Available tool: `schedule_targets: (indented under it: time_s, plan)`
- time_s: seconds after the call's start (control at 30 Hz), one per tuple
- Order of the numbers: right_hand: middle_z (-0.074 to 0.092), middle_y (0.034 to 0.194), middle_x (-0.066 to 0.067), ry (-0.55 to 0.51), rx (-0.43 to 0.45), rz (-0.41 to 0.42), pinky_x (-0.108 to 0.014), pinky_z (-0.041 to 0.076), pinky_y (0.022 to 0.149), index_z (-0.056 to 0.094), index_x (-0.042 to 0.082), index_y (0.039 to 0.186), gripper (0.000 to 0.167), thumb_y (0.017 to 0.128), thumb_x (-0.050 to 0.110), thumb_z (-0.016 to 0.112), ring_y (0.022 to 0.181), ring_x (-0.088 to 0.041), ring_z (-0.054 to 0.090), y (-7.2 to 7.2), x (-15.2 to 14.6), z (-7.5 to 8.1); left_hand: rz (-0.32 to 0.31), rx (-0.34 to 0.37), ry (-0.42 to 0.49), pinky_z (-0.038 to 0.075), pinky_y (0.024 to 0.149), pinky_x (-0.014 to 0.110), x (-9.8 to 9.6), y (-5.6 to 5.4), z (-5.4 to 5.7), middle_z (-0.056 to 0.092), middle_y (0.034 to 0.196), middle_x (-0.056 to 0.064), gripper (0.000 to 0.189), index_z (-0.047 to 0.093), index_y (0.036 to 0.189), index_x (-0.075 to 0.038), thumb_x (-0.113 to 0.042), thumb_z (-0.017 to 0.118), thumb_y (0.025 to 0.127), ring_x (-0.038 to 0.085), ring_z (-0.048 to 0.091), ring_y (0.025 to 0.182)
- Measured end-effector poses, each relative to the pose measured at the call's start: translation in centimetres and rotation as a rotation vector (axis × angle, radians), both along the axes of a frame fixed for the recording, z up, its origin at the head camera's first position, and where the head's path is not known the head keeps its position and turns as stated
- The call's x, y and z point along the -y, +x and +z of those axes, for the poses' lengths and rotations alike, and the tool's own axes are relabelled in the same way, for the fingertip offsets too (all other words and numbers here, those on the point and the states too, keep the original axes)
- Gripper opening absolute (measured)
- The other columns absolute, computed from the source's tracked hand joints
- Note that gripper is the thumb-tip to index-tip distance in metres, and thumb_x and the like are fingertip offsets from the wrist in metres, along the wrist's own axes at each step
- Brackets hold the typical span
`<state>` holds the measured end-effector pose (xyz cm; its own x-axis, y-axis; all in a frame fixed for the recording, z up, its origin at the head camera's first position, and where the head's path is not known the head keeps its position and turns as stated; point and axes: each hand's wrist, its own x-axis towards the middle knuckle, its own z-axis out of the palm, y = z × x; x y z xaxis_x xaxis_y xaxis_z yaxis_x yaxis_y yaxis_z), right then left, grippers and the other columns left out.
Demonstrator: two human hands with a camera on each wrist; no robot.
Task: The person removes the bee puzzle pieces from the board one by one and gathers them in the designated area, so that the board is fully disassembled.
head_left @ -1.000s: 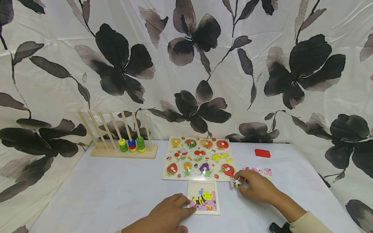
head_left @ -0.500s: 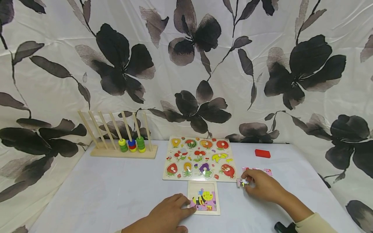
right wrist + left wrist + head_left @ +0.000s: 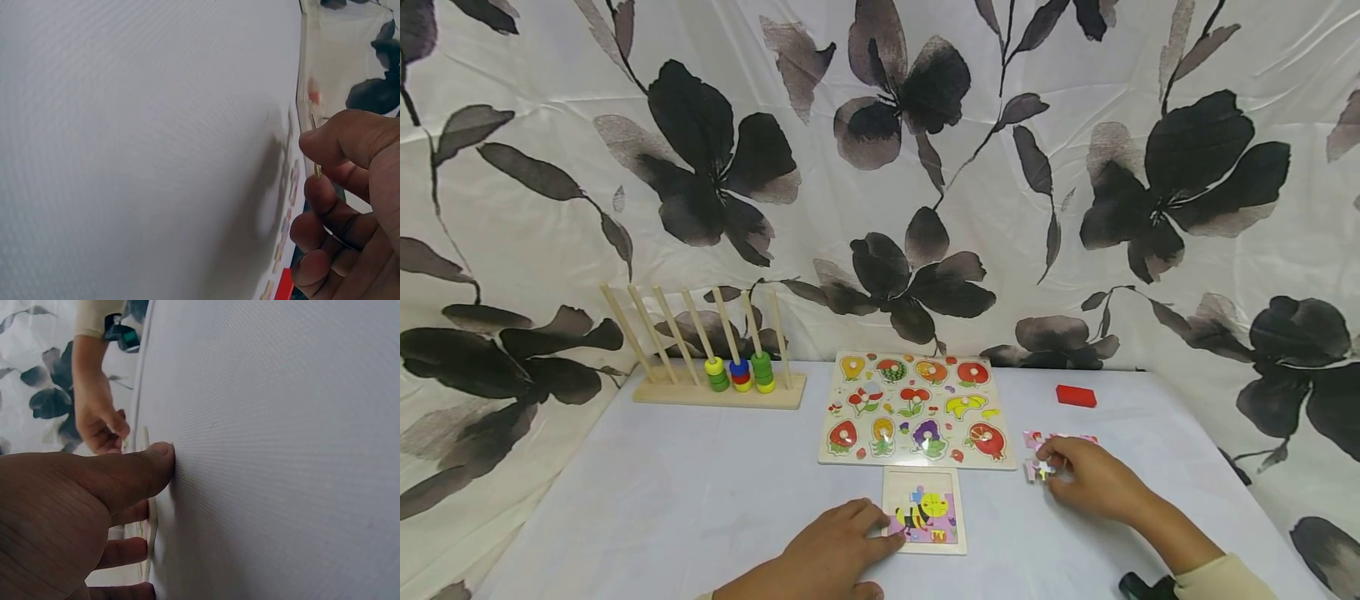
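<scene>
My left hand (image 3: 842, 546) rests on the left edge of a small wooden puzzle frame (image 3: 951, 547), its thumb and fingers extended. Inside the frame lies a bee picture (image 3: 925, 515) on pink, yellow and black pieces. In the left wrist view, the left hand (image 3: 81, 512) has its fingertips against the pale frame (image 3: 152, 528), seen edge-on. To the right, my right hand (image 3: 1090, 479) pinches a puzzle piece (image 3: 1037, 472) with pink and yellow on it, just above the table. The right wrist view shows this piece (image 3: 317, 170) edge-on between thumb and fingertip.
Pink puzzle pieces (image 3: 1033, 437) lie behind the right hand, partly hidden. A red block (image 3: 1076, 395) is further back. A fruit board (image 3: 917, 408) lies behind the frame. At the back left stands a peg rack (image 3: 718, 393) with coloured rings.
My right hand has moved to the right, away from the frame, carrying the puzzle piece towards the pink pieces. The left hand and the frame stay where they were.
</scene>
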<state>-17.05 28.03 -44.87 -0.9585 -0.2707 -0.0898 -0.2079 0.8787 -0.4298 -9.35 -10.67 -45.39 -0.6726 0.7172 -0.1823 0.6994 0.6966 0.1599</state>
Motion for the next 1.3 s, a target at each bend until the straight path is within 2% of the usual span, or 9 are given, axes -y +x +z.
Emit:
schedule_targets:
  time_s: [0.57, 0.83, 1.13, 1.3]
  plan:
    - [0.057, 0.087, 0.006, 0.006, 0.05, -0.012, -0.038, 0.052, 0.077, 0.07, 0.014, 0.106, 0.028, 0.081, 0.009, 0.081, 0.085, -0.016, 0.054, -0.37, -0.65, -0.44, 0.007, 0.019, 0.001, 0.046, 0.108, 0.042, 0.11, 0.01, 0.17, 0.055, 0.137, -0.008, 0.063, 0.059, 0.145, -0.034, -0.055, 0.074, 0.088, 0.018, 0.048, 0.131]
    - [0.057, 0.087, 0.007, -0.002, 0.042, 0.018, -0.037, 0.051, 0.077, 0.07, 0.015, 0.106, 0.027, 0.082, 0.009, 0.079, 0.085, -0.015, 0.054, -0.57, -0.94, -0.5, 0.02, 0.025, -0.008, 0.046, 0.109, 0.041, 0.02, 0.07, 0.3, 0.055, 0.137, -0.008, 0.063, 0.059, 0.146, -0.034, -0.055, 0.075, 0.088, 0.017, 0.047, 0.13]
    - [0.055, 0.086, 0.005, 0.005, 0.061, 0.008, -0.038, 0.05, 0.076, 0.07, 0.015, 0.105, 0.026, 0.082, 0.01, 0.08, 0.086, -0.016, 0.053, -0.62, -0.77, -0.29, 0.013, 0.019, -0.004, 0.045, 0.109, 0.041, 0.1, 0.07, 0.19, 0.055, 0.137, -0.008, 0.063, 0.059, 0.146, -0.034, -0.055, 0.075, 0.088, 0.018, 0.047, 0.131]
    - [0.056, 0.087, 0.006, 0.017, 0.031, 0.021, -0.038, 0.05, 0.075, 0.069, 0.014, 0.106, 0.027, 0.081, 0.011, 0.081, 0.085, -0.016, 0.053, -0.61, -0.45, -0.05, 0.008, 0.016, 0.001, 0.046, 0.109, 0.042, 0.1, 0.05, 0.1, 0.055, 0.137, -0.007, 0.063, 0.059, 0.146, -0.034, -0.056, 0.074, 0.088, 0.018, 0.047, 0.132]
